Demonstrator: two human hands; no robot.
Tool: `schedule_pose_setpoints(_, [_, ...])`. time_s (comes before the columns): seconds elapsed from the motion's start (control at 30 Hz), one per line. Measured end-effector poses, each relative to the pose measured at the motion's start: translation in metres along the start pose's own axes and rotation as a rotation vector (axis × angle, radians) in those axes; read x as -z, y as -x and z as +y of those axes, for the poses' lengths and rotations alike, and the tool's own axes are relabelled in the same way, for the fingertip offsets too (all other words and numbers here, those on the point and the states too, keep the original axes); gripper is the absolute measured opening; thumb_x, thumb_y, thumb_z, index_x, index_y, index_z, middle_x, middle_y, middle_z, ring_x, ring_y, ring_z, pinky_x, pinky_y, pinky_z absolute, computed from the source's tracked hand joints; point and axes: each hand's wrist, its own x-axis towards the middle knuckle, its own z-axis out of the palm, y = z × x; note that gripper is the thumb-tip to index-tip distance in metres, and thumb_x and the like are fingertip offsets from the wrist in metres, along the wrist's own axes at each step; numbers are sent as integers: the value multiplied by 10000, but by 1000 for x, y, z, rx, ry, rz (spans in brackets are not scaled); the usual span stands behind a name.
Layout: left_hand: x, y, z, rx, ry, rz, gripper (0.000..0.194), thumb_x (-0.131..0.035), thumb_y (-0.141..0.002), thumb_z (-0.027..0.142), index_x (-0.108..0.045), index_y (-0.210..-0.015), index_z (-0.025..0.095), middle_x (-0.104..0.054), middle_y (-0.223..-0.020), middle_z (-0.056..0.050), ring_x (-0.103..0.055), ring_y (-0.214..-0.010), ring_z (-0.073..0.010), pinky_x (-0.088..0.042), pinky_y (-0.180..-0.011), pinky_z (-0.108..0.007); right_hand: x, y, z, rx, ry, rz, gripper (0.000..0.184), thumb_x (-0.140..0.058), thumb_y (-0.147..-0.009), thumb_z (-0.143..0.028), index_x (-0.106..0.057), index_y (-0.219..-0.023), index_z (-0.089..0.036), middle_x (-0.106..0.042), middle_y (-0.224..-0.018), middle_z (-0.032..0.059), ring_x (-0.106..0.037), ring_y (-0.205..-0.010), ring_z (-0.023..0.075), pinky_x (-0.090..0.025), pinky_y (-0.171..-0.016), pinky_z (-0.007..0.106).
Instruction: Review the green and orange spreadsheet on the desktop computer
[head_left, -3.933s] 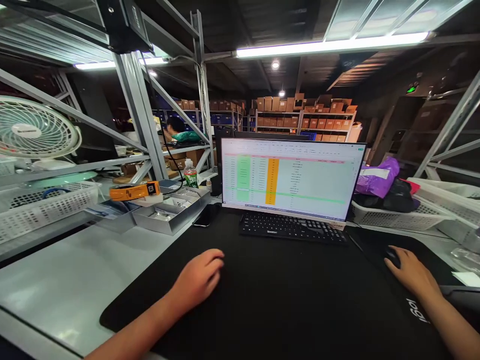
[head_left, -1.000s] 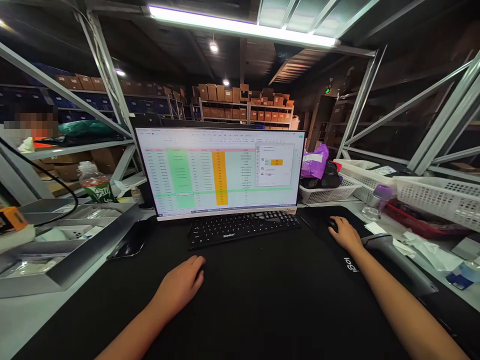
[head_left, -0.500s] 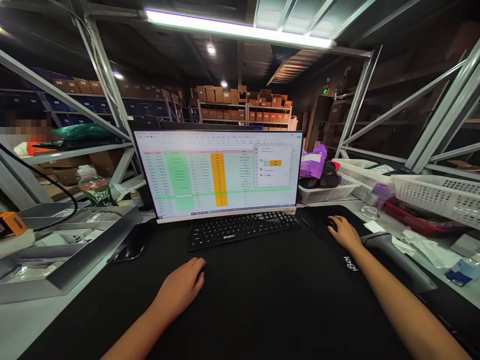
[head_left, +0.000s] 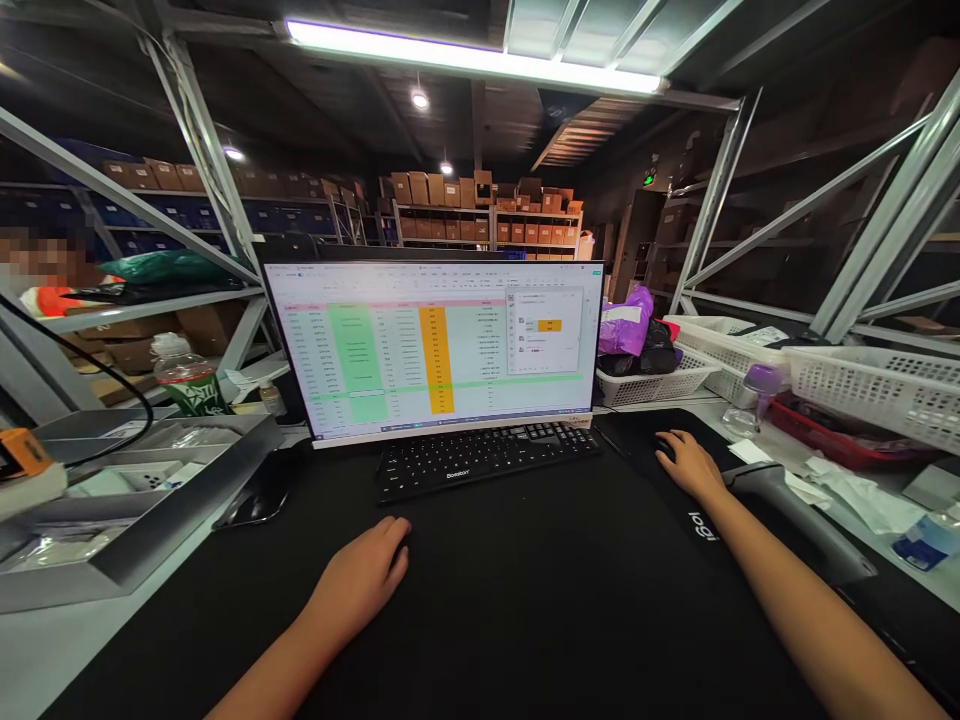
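My left hand [head_left: 360, 570] rests on the black desk mat [head_left: 525, 610], fingers loosely curled and holding nothing, just below the black keyboard [head_left: 484, 462]. My right hand [head_left: 690, 468] lies over a black computer mouse [head_left: 664, 448] on the Logitech-marked mat, hiding most of it. Beside that wrist lies a grey handheld barcode scanner [head_left: 795, 525]. A monitor [head_left: 431, 350] behind the keyboard shows a spreadsheet with green and orange columns and a small dialog window.
A black smartphone [head_left: 259, 497] lies left of the keyboard, beside a metal tray [head_left: 150, 490]. A bottle [head_left: 184, 380] stands behind. White plastic baskets [head_left: 877, 395] and a purple parcel [head_left: 625, 322] sit right. Steel shelving surrounds the desk, with a person [head_left: 45, 265] beyond it.
Since the oldest frame, the view has swung right and a dialog window has appeared on the monitor. In the last second, the view has barely shifted and both hands have stayed in place.
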Motion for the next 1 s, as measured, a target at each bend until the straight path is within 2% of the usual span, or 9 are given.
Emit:
schedule_pose_setpoints(0.5, [-2, 1, -1, 8, -13, -2, 259, -369, -984, 232, -545, -1160, 162, -557, -1127, -48, -567, -982, -155, -435, -866, -327, 14, 3, -7, -23, 24, -38, 446, -509, -926, -396, -578, -1344, -258, -449, -1378, 45, -535, -1165, 240, -437, -1043, 392])
schedule_pose_setpoints(0.77, [-3, 0, -3, -12, 10, 23, 273, -355, -981, 240, -545, -1159, 160, -561, -1137, -57, -564, -995, -165, -429, -869, -331, 20, 4, -12, -44, 5, -58, 447, -543, -920, -362, -582, -1347, -236, -450, -1376, 55, -506, -1221, 234, -417, -1066, 360])
schedule_pose_setpoints(1.0, [0, 0, 0, 10, 8, -6, 267, -365, -986, 240, -542, -1173, 165, -556, -1154, -54, -566, -1002, -167, -432, -867, -335, 14, 3, -7, -19, -18, -21, 442, -546, -899, -354, -605, -1317, -222, -475, -1336, 65, -526, -1183, 243, -437, -1044, 376])
